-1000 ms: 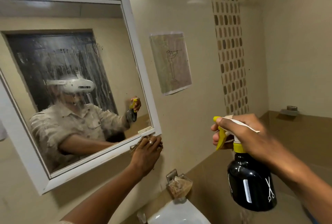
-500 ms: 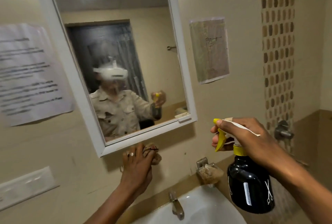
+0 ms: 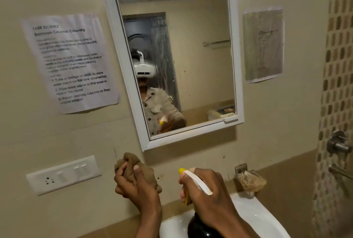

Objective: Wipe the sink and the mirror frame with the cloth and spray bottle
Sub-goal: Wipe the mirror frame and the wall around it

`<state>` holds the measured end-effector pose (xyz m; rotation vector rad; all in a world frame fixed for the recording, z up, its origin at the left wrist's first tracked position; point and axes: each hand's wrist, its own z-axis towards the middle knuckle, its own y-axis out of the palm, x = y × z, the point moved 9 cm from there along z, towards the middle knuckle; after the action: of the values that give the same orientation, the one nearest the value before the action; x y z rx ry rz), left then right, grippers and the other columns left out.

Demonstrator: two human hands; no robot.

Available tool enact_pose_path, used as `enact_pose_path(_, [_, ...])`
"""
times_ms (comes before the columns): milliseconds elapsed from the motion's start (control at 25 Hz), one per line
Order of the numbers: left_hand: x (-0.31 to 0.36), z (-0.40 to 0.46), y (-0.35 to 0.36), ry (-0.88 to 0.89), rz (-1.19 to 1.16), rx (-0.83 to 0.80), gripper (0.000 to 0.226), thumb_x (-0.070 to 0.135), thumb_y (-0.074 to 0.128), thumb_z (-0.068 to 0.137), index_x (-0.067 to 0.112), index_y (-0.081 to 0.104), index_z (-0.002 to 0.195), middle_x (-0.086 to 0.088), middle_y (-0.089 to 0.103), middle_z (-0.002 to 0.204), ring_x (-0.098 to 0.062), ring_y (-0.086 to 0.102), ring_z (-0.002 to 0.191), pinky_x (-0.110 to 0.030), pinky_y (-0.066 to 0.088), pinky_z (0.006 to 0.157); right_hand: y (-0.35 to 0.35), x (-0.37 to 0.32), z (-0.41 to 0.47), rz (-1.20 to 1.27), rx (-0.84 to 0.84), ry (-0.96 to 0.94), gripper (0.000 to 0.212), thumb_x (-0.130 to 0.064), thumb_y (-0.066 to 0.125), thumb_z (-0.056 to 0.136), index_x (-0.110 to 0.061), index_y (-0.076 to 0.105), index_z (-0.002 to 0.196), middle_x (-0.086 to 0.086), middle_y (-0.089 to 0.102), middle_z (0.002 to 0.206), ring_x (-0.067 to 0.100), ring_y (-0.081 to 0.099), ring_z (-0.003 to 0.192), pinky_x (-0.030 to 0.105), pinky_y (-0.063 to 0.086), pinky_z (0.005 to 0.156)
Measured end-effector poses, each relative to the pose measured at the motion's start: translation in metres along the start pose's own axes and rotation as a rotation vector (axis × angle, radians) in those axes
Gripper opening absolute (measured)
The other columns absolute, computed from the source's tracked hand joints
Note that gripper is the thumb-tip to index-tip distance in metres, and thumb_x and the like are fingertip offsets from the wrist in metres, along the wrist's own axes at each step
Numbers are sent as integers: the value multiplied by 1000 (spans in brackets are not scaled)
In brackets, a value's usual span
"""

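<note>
My left hand [image 3: 136, 186] is closed around a bunched brown cloth [image 3: 131, 162], held off the wall below the mirror's lower left corner. My right hand [image 3: 208, 190] grips the neck of a black spray bottle [image 3: 196, 228] with a yellow and white trigger head [image 3: 196, 181], held over the white sink [image 3: 254, 213]. The white mirror frame [image 3: 193, 136] hangs on the wall above both hands. The bottle's body is mostly hidden by my right wrist.
A printed instruction sheet [image 3: 70, 62] is taped left of the mirror and a sketch on paper [image 3: 263, 44] to its right. A white switch plate [image 3: 63, 173] sits at lower left. A soap holder [image 3: 248, 178] is mounted above the sink, a metal tap valve [image 3: 339, 144] at far right.
My left hand with the cloth has come off the mirror frame's lower edge and dropped below it. My right hand has brought the spray bottle left and lower, close beside the left hand.
</note>
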<state>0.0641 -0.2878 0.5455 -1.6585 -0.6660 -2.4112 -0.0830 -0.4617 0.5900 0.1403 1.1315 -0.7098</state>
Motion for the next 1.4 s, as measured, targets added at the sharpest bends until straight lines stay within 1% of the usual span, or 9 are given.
enact_pose_path(120, [15, 4, 12, 81, -72, -42, 33, 35, 54, 88, 35, 50, 120, -17, 38, 131, -32, 43, 124, -48, 41, 104, -6, 7, 0, -73, 111, 18, 38, -36, 57, 95, -13, 69, 67, 1, 74, 62, 11, 70, 58, 38, 56, 65])
enact_pose_path(280, [22, 6, 43, 126, -136, -127, 34, 29, 58, 88, 27, 51, 122, -14, 37, 131, -28, 42, 124, -36, 41, 98, -41, 17, -3, -100, 284, 59, 36, -31, 60, 95, -16, 70, 64, 2, 73, 59, 13, 69, 55, 39, 57, 62])
enact_pose_path(440, [10, 1, 71, 62, -196, -112, 30, 19, 59, 92, 25, 50, 120, -8, 32, 127, -25, 37, 123, -34, 43, 96, -71, 31, -8, -119, 393, 121, 39, -23, 63, 97, -14, 69, 59, 2, 72, 55, 15, 67, 52, 38, 56, 66])
enact_pose_path(560, [5, -4, 91, 17, -210, -86, 33, 22, 59, 92, 22, 45, 122, -14, 29, 131, -27, 35, 121, -37, 44, 94, -92, 33, -15, -146, 476, 114, 41, -32, 60, 98, -11, 68, 63, 3, 72, 59, 17, 68, 57, 40, 58, 67])
enact_pose_path(800, [4, -24, 133, 16, -263, -27, 36, 22, 58, 93, 10, 41, 123, -21, 31, 130, -30, 34, 118, -34, 37, 99, -111, 29, -16, -109, 483, 124, 47, -47, 56, 91, -10, 76, 71, 8, 74, 65, 28, 73, 67, 55, 61, 73])
enact_pose_path(960, [5, -55, 171, -47, -376, -74, 37, 23, 59, 93, 10, 39, 122, -21, 31, 130, -28, 38, 113, -15, 43, 88, -123, 31, -15, -69, 477, 134, 41, -44, 60, 94, -12, 77, 74, 11, 74, 65, 33, 73, 67, 60, 61, 72])
enact_pose_path(1160, [-4, -94, 217, -142, -385, -194, 37, 18, 61, 94, 13, 36, 121, -19, 36, 129, -33, 44, 114, -46, 47, 96, -155, 42, -23, -82, 508, 168, 30, -27, 65, 102, -23, 82, 78, 6, 79, 68, 19, 76, 64, 60, 64, 76])
enact_pose_path(1280, [-2, -117, 238, -137, -361, -242, 35, 16, 62, 94, 23, 35, 115, -11, 36, 124, -23, 42, 109, -36, 44, 94, -179, 51, -29, -64, 538, 189, 25, -29, 68, 99, -21, 83, 81, 9, 78, 68, 22, 77, 64, 62, 64, 77])
enact_pose_path(1400, [-6, -137, 263, -100, -313, -343, 37, 13, 62, 93, 25, 33, 112, -1, 33, 118, -14, 39, 104, -31, 40, 93, -204, 62, -36, -13, 608, 226, 22, -23, 70, 98, -34, 85, 86, 8, 80, 70, 23, 79, 65, 64, 63, 81])
